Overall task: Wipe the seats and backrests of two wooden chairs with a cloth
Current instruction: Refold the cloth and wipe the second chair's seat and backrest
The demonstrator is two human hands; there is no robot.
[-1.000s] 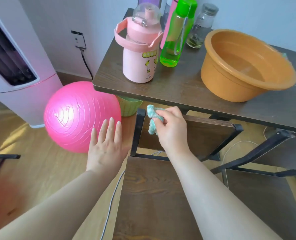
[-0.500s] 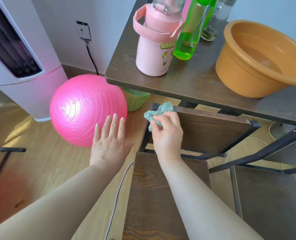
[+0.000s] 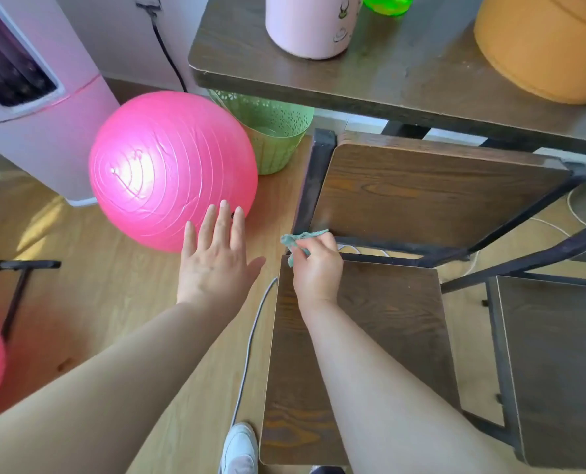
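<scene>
Fingers of the right hand pinched the teal cloth at the rear-left corner of the chair seat, below the backrest. The left hand had its fingers spread wide. On the desk, the orange basin hid its contents.

cloth mostly hidden in right grip; basin & bottle cropped at top.

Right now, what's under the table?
A green basket sits under the table corner, its far side covered by the tabletop. Black frame bars show beyond the chair backrest. Anything deeper is hidden.
</scene>
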